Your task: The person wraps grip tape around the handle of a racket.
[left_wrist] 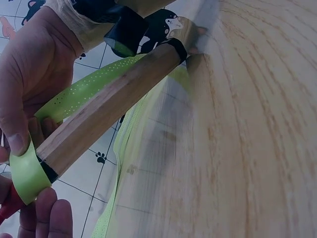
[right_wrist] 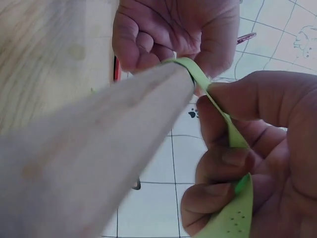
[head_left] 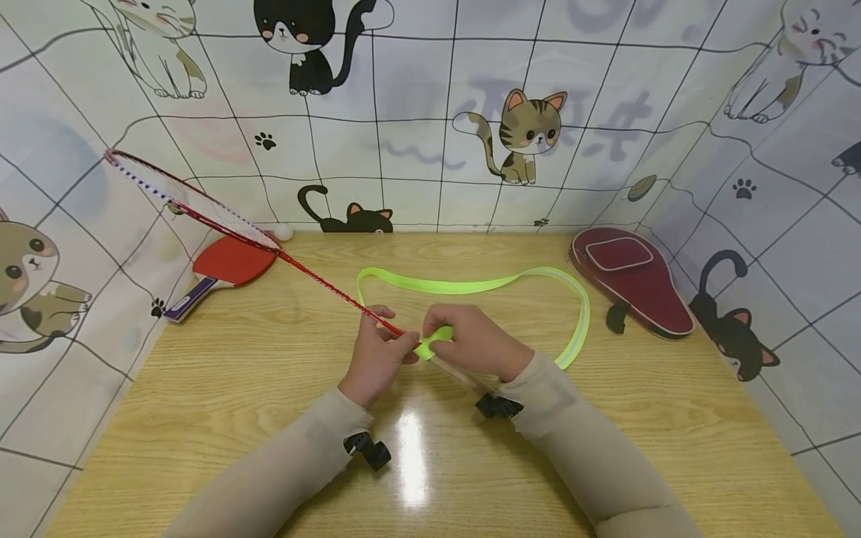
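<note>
Over grained tabletop (head_left: 134, 418), left hand (head_left: 377, 350) gripping wood-handled racket (head_left: 323, 282), right hand (head_left: 476, 340) pinching perforated lime ribbon (head_left: 464, 287)

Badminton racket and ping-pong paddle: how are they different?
The badminton racket has a long, thin shaft; the ping-pong paddle has a short, thick handle. The racket's face is strings, while the paddle's is plain red. The left hand holds the racket, but the paddle rests on the table. Both show red.

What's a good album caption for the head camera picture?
Left hand holding a badminton racket, right hand pinching yellow-green tape at its wooden handle, a red paddle nearby.
</note>
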### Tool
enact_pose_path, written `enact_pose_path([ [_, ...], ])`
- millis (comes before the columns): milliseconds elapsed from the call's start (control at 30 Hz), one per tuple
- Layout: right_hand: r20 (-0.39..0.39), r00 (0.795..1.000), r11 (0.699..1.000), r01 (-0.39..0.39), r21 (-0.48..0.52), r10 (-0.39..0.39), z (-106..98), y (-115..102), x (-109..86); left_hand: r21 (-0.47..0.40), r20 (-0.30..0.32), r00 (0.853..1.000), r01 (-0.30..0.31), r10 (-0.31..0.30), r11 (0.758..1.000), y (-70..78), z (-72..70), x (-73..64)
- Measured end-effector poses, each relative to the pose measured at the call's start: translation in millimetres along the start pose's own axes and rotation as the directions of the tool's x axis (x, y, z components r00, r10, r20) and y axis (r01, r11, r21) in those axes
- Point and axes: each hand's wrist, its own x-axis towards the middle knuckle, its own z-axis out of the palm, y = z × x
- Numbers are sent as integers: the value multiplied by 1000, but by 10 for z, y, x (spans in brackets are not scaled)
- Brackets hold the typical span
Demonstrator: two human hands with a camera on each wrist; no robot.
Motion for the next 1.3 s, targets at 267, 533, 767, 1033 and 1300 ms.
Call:
enact_pose_path([
  [267, -35, 998, 998, 45, 40, -43, 44, 14, 15, -16, 7, 1000, -13, 13, 1000, 26, 3, -31],
  [533, -29, 1000, 999, 2, 42, -1, 14, -23, 15, -6, 20, 999, -38, 38, 999, 32, 19, -43],
  [767, -20, 1000, 999, 2, 43, -1, 9, 18, 24, -12, 43, 998, -41, 41, 999, 44, 13, -32],
  [1033, 48, 997, 998, -65, 15, 64, -25, 7, 29, -24, 92, 996, -15, 17, 1000, 62, -18, -24],
  [1300, 74, 995, 997, -68, 37, 65, -29, -9, 17, 0, 138, 990, -10, 10, 1000, 84, -46, -28],
])
